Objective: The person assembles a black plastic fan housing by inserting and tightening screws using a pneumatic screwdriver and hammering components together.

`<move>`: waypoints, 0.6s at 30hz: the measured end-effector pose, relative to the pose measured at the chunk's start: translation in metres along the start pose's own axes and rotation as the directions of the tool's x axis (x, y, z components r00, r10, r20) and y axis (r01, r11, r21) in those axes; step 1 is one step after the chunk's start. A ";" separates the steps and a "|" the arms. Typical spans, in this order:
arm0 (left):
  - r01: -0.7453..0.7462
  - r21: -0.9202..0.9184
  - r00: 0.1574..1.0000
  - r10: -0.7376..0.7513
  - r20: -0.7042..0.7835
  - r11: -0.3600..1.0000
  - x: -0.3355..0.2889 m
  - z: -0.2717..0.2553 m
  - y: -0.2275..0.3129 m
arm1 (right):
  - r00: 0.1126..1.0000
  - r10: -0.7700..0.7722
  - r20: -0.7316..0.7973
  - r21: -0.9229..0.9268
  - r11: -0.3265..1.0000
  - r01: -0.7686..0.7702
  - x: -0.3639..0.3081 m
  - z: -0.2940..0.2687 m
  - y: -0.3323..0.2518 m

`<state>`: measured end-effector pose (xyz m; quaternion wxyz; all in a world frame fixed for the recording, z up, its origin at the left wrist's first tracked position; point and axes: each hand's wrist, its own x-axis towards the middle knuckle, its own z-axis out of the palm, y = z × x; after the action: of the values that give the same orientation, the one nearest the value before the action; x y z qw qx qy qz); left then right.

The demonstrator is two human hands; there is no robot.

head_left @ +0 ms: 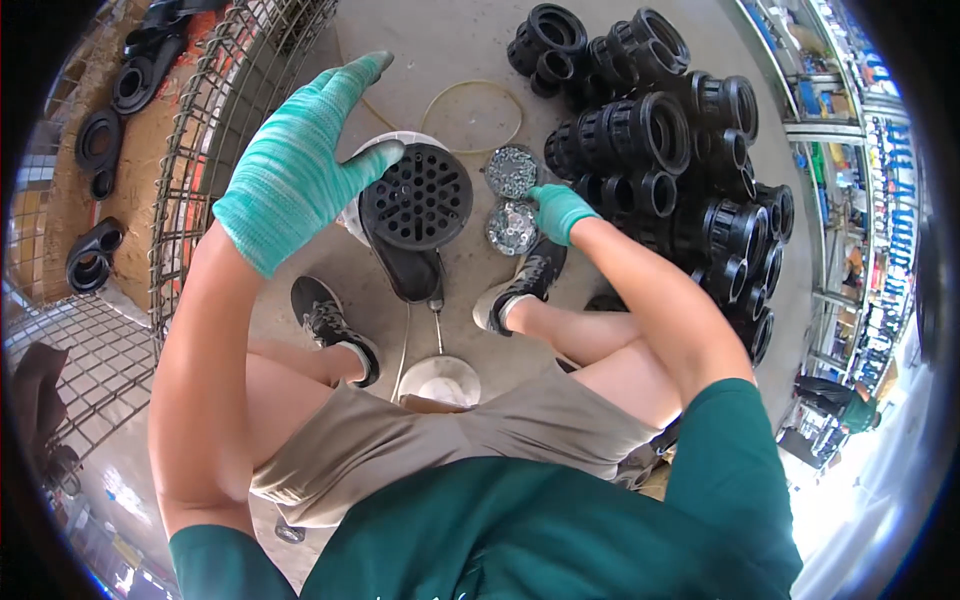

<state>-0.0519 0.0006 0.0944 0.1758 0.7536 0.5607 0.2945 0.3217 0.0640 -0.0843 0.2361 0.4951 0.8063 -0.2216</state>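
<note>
Seated on the concrete floor (600,290), the person raises the left hand (290,170), its grip wide, fingers spread and pointing away, thumb touching the rim of the black perforated strainer (417,197). The strainer lies between the feet, its holed face upward and its tail running toward the person. The right hand (557,210) pinches into the nearer tray of silver washers (511,228). Beyond lies a pile of black pipe fittings (670,150).

A black perforated round disc (416,196) rests atop a white bucket (352,215).
</note>
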 end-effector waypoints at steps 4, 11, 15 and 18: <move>0.019 0.002 0.999 -0.019 0.042 1.000 0.000 -0.002 0.004 | 0.980 0.191 -0.050 0.068 0.980 -0.187 0.051 0.046 0.025; 0.101 -0.033 0.975 -0.092 0.202 0.994 0.006 -0.006 0.004 | 0.929 0.342 -0.142 0.221 0.926 -0.307 0.129 0.107 0.046; 0.148 -0.016 0.966 -0.141 0.219 0.989 0.005 -0.005 0.001 | 0.928 0.364 -0.079 0.183 0.920 -0.346 0.155 0.118 0.037; 0.127 -0.019 0.968 -0.119 0.220 0.992 0.008 -0.002 0.001 | 0.952 0.282 -0.119 0.250 0.936 -0.246 0.159 0.130 0.037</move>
<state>-0.0511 0.0075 0.0984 0.2667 0.7421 0.5787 0.2078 0.3130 0.1122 -0.2872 0.1416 0.6388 0.7165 -0.2417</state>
